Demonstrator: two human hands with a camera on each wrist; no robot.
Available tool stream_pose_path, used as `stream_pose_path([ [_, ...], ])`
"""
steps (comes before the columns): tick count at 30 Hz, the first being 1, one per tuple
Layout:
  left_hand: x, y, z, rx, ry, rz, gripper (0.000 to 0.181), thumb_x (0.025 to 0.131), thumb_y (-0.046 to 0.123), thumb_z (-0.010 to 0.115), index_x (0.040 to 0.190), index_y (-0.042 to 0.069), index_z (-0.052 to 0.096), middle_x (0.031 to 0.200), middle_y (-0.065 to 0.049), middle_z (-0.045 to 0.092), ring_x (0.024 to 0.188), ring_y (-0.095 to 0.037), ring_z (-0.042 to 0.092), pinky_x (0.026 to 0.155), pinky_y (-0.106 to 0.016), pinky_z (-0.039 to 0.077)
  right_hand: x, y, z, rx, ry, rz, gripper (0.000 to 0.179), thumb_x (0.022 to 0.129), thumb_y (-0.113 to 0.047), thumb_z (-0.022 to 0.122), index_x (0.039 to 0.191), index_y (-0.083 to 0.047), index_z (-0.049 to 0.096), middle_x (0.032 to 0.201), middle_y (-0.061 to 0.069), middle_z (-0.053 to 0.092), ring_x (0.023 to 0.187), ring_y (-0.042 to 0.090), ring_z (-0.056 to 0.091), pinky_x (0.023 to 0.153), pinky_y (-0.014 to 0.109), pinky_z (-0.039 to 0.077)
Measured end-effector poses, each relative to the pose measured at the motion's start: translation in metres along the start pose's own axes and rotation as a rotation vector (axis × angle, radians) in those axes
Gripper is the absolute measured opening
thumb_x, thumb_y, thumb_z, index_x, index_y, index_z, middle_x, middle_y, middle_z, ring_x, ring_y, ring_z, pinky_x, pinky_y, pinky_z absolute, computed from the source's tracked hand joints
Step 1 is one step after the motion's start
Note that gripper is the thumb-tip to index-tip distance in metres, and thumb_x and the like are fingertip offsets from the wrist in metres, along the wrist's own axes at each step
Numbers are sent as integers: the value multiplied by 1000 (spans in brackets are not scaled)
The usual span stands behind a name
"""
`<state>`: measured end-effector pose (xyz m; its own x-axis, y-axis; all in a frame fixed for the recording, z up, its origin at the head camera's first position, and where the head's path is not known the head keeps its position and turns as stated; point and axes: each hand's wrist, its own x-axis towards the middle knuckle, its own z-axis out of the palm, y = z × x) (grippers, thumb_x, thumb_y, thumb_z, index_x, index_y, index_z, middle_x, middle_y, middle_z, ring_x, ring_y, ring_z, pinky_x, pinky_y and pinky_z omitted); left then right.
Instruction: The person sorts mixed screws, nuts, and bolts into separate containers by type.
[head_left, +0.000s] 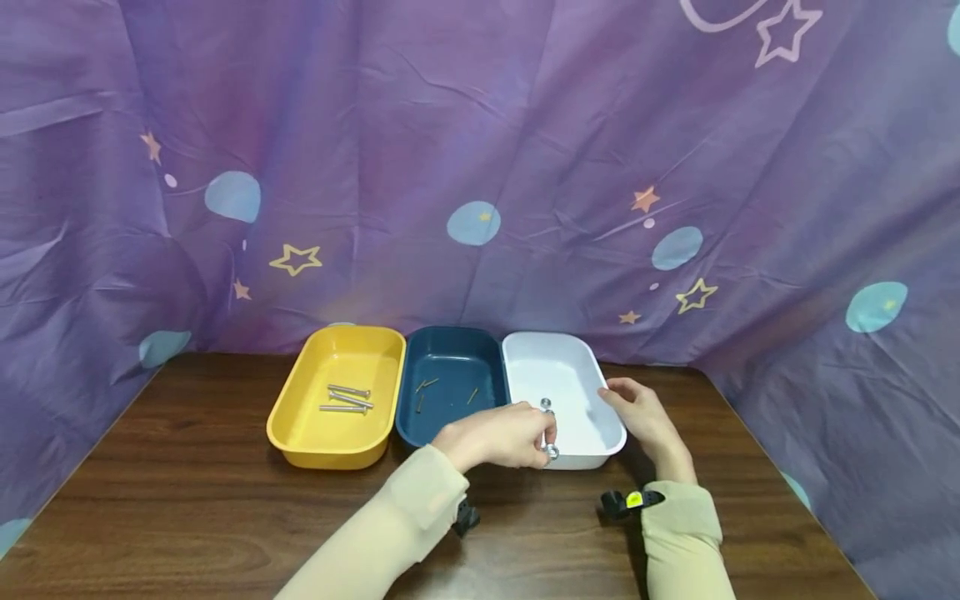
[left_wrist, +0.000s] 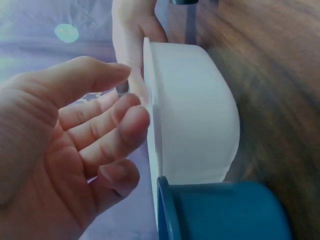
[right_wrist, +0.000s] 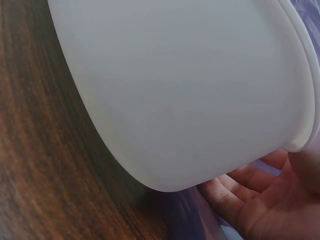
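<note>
My left hand is over the near left corner of the white tray, pinching a small round shiny metal nut at its fingertips. From the left wrist, the thumb and curled fingers come together above the tray's rim, with the small nut dark between them. Another nut lies on the tray floor, and more shiny metal shows beside the knuckles. On the far side, my right hand grips the tray's right rim, thumb over the edge and fingers under the lip outside.
Left of the white tray, a dark blue tray holds several thin brass-coloured pieces. Beyond it, a yellow tray contains silver bolts. All three stand side by side on a wooden table, before a purple curtain.
</note>
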<state>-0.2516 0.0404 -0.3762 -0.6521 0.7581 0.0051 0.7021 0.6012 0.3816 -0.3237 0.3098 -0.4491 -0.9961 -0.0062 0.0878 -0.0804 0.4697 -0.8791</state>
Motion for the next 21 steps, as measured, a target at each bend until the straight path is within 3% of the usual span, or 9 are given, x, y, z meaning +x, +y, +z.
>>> stream_pose_path([
  [10, 46, -11, -12, 59, 2, -42, 14, 88, 23, 69, 98, 14, 63, 82, 7, 58, 76, -7, 55, 67, -21, 44, 0, 3, 0, 35, -1, 14, 40, 97, -21, 61, 123, 9, 55, 107, 18, 62, 85, 13, 58, 71, 25, 50],
  [15, 62, -21, -16, 77, 41, -50, 14, 89, 23, 67, 98, 12, 63, 82, 6, 59, 75, -8, 55, 68, -21, 44, -1, 2, 2, 42, 0, 25, 39, 97, -19, 60, 123, 9, 55, 109, 21, 62, 86, 15, 58, 71, 26, 50],
  [21, 80, -30, -15, 143, 97, -126, 16, 92, 25, 68, 103, 14, 64, 92, 4, 61, 81, -10, 56, 73, -25, 45, -1, 0, 1, 32, -10, 30, 41, 98, -21, 60, 125, 9, 54, 111, 21, 61, 87, 15, 58, 71, 26, 51],
])
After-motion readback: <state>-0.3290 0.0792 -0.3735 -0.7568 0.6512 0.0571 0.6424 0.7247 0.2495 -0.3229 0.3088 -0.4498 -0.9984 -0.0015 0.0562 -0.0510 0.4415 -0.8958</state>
